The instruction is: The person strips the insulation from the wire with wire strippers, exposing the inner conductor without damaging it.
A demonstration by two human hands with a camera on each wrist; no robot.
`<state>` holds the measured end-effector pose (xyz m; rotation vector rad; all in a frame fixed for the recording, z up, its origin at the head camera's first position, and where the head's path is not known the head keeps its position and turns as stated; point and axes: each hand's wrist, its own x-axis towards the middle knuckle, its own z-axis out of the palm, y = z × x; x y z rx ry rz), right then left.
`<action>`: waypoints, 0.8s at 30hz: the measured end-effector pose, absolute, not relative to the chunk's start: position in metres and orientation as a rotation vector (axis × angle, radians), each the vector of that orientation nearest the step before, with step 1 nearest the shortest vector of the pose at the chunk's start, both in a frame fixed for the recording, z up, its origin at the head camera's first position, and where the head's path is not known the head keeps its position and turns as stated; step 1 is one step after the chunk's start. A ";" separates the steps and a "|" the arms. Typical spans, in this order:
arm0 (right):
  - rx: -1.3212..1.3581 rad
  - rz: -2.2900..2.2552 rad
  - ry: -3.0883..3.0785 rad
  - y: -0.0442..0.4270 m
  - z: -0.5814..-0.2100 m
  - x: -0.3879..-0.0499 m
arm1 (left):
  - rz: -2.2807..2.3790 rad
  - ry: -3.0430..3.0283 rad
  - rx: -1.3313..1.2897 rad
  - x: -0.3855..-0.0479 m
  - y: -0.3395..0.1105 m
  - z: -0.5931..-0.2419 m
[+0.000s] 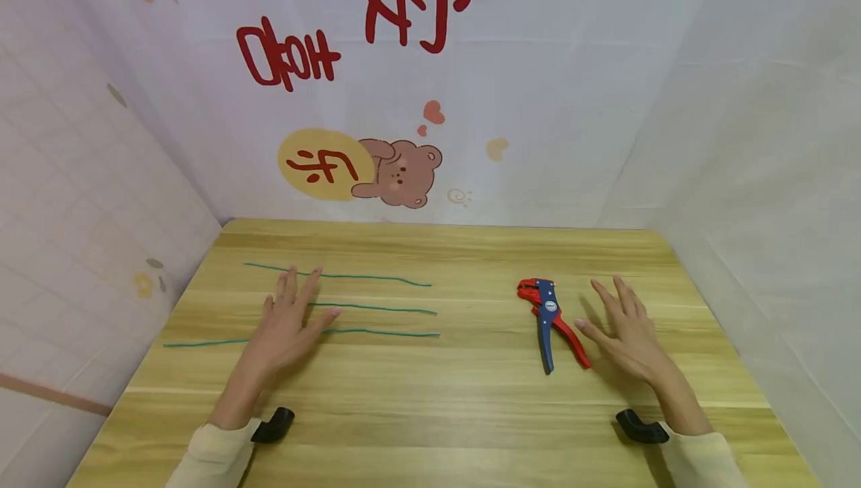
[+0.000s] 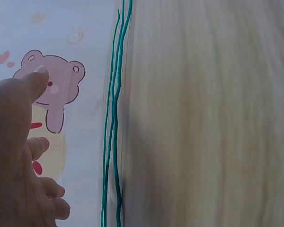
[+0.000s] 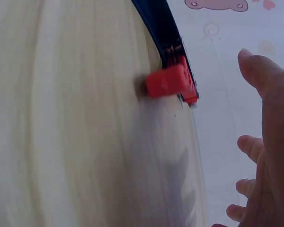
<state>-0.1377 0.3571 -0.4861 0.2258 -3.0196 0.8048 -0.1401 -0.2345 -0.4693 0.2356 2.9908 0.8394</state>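
Observation:
Three thin green wires lie roughly side by side across the left half of the table: a far wire (image 1: 363,276), a middle wire (image 1: 383,309) and a near wire (image 1: 202,344). Over them is my left hand (image 1: 285,327), fingers spread and holding nothing; it hides parts of the wires. In the left wrist view the green wires (image 2: 116,113) run beside that hand (image 2: 14,151). Red and blue wire strippers (image 1: 548,316) lie on the right, handles toward me. Just right of them my right hand (image 1: 628,335) has its fingers spread, with nothing held. The right wrist view shows the strippers' red handle end (image 3: 168,81) close by.
The wood-grain table (image 1: 430,413) ends at a white printed cloth (image 1: 565,99) at the back, with more cloth along both sides. A black wrist mount (image 1: 274,425) sits at the left cuff, another black mount (image 1: 639,427) at the right.

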 end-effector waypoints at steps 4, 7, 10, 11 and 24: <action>0.249 0.897 -3.010 0.350 -0.486 -0.142 | 0.877 2.982 0.265 -0.142 -0.228 -0.471; 0.259 0.925 -2.999 0.345 -0.489 -0.144 | 0.894 2.970 0.291 -0.141 -0.222 -0.472; 0.260 0.905 -2.997 0.339 -0.492 -0.145 | 0.911 2.949 0.319 -0.140 -0.216 -0.473; 0.259 0.899 -2.995 0.337 -0.493 -0.145 | 0.911 2.945 0.328 -0.140 -0.213 -0.473; 0.195 0.864 -3.005 0.326 -0.498 -0.153 | 0.932 2.976 0.429 -0.140 -0.188 -0.465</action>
